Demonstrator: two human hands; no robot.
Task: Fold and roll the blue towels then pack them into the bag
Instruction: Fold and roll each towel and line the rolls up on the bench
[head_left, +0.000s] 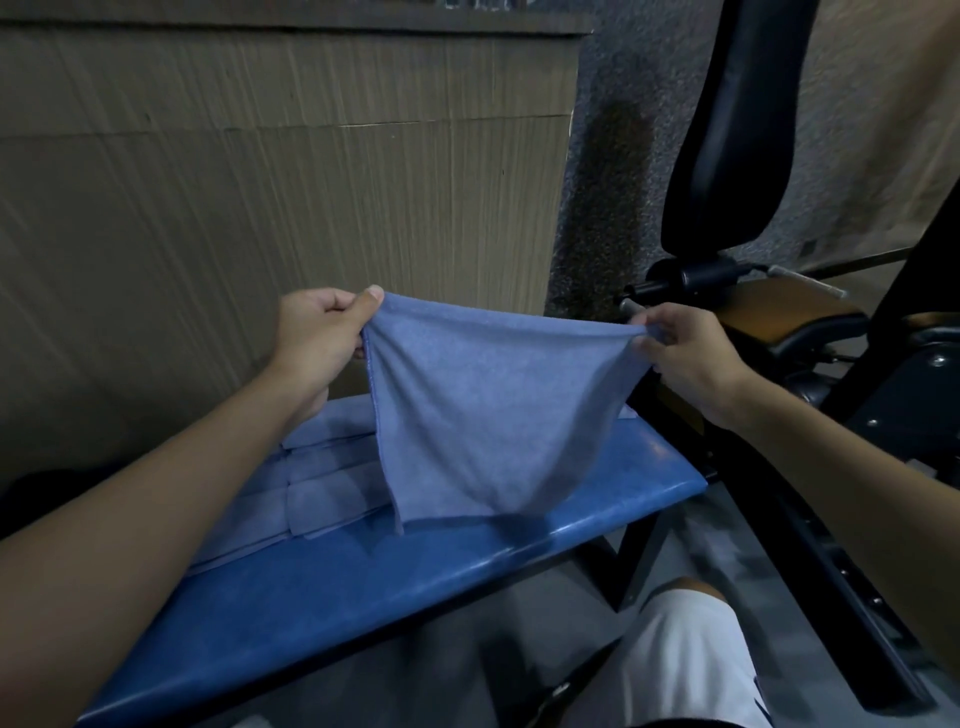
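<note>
Wood-grain panelling (260, 171) fills the wall on the left, with a rough speckled surface beside it and dark gym equipment (727, 130) — a padded black backrest above a brown seat (779, 312) — standing to the right. Across the middle runs a blue padded bench (415, 571), slanting from lower left to upper right.

The person holds one blue towel (493, 405) up in the air over the bench, stretched by its top edge between both hands. Their left hand (317, 338) has thumb and curled fingers pinching the towel's left upper corner; their right hand (685, 353) grips the right upper corner, the cloth bunched slightly in its fingers. The towel sags in the middle of its top edge and hangs down, its lower end reaching close to the bench top and casting a shadow there.

Behind and to the left of the hanging towel lies a stack of blue towels (322, 488) on the bench, folded flat and overlapping one another — partly hidden by the left forearm. At the bottom right a knee in white shorts (685, 654) shows. I can't see a bag from here.
</note>
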